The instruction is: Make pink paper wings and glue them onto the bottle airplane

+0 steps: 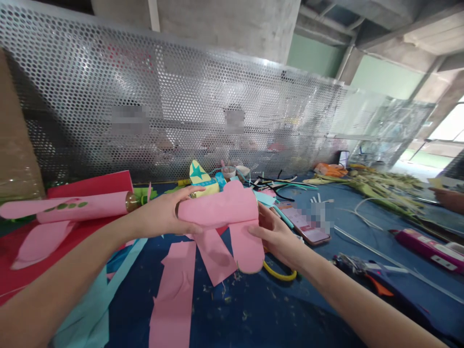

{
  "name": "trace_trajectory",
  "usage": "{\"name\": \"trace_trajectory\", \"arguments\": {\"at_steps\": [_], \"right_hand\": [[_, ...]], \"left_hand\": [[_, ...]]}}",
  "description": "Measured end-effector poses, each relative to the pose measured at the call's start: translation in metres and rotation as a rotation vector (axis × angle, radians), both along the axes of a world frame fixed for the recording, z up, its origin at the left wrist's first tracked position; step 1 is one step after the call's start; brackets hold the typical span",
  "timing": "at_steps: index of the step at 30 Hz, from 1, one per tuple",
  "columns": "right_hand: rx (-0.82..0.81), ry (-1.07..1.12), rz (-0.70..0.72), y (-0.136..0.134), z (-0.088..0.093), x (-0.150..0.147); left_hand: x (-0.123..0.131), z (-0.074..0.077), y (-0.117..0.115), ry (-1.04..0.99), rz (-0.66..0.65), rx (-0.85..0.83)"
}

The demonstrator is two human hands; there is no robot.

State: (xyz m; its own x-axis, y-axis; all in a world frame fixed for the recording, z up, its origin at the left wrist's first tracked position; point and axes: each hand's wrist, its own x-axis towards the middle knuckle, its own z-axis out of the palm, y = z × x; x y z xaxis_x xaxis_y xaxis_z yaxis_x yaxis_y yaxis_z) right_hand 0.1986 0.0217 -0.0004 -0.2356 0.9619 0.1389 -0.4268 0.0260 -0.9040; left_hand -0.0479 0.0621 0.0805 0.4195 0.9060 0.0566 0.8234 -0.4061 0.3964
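Observation:
A pink paper-wrapped tube [221, 209] hangs above the blue table [253, 309], with a rounded pink flap [247, 247] drooping from its underside. My left hand [165, 215] is closed round the tube's left end. My right hand [276, 237] pinches the flap and the tube's right end. A second pink tube craft with green dots [68, 207] lies to the left on red paper [90, 184].
Pink paper strips [174, 295] and teal strips [105, 290] lie below my hands. A phone [306, 224] and yellow-handled scissors [279, 274] rest to the right, a purple box [431, 246] farther right. A perforated metal screen [188, 106] backs the table; people sit behind it.

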Motion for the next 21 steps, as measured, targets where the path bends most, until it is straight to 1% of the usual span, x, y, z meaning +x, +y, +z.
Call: {"name": "trace_trajectory", "arguments": {"at_steps": [3, 6, 11, 14, 17, 19, 21], "right_hand": [[0.037, 0.011, -0.035, 0.003, -0.004, -0.001], [0.052, 0.005, -0.085, 0.006, -0.007, 0.0], [0.051, -0.009, -0.085, 0.004, -0.006, 0.0], [0.054, -0.026, -0.081, 0.001, -0.004, 0.001], [-0.019, -0.046, -0.058, -0.001, -0.003, 0.001], [-0.05, -0.045, -0.049, -0.001, -0.005, 0.001], [-0.028, -0.061, -0.068, 0.002, -0.008, 0.002]], "left_hand": [[0.001, 0.001, -0.002, -0.016, 0.008, 0.025], [0.003, 0.004, -0.003, 0.018, -0.024, -0.001], [0.005, 0.008, -0.006, 0.063, -0.02, -0.022], [0.003, 0.005, -0.003, 0.049, -0.008, -0.029], [-0.003, -0.002, 0.003, -0.028, -0.044, -0.023], [-0.007, -0.005, 0.007, -0.058, -0.083, -0.018], [-0.009, -0.006, 0.008, -0.055, -0.079, 0.0]]}}
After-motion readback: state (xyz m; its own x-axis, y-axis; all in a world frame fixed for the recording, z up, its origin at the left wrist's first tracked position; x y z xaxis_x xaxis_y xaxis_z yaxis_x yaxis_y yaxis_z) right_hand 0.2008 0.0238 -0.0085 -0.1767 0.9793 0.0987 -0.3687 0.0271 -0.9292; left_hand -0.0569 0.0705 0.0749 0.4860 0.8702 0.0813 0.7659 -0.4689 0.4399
